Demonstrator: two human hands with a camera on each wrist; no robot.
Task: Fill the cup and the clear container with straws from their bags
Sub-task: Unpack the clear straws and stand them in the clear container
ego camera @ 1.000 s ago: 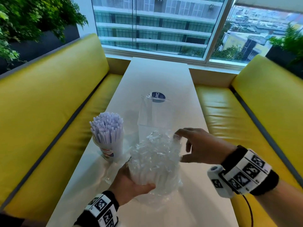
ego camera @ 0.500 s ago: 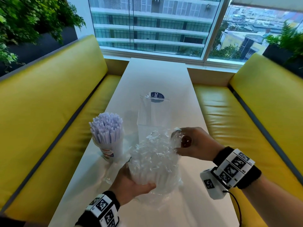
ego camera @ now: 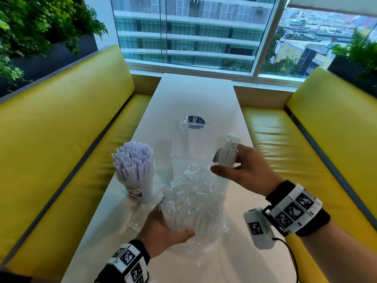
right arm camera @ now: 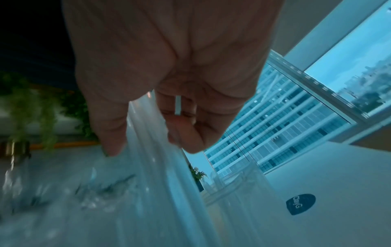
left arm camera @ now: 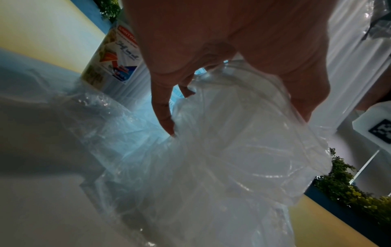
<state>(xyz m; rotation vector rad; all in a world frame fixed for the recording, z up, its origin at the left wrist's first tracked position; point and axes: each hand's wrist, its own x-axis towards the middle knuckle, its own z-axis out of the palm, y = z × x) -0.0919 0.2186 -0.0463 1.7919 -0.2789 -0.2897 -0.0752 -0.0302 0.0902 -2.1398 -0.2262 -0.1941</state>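
Note:
A crinkled clear bag of wrapped straws (ego camera: 193, 209) stands on the white table (ego camera: 195, 94), and my left hand (ego camera: 163, 231) grips its lower left side. In the left wrist view the fingers (left arm camera: 167, 115) curl into the bag's plastic (left arm camera: 243, 150). My right hand (ego camera: 234, 166) holds a small bundle of clear-wrapped straws (ego camera: 227, 152) lifted just right of the clear container (ego camera: 189, 146). The right wrist view shows that bundle (right arm camera: 156, 150) pinched between thumb and fingers. The cup (ego camera: 135, 188), packed with white straws (ego camera: 132, 158), stands left of the bag.
Yellow bench seats (ego camera: 51, 139) run along both sides of the narrow table. An empty clear bag (ego camera: 140, 215) lies flat beside the cup. A window (ego camera: 193, 33) closes the far end, with plants (ego camera: 30, 23) at both upper corners.
My right hand closed on straws at the bag's top, then pulled a bundle up and out to the right. The left hand kept its hold on the bag.

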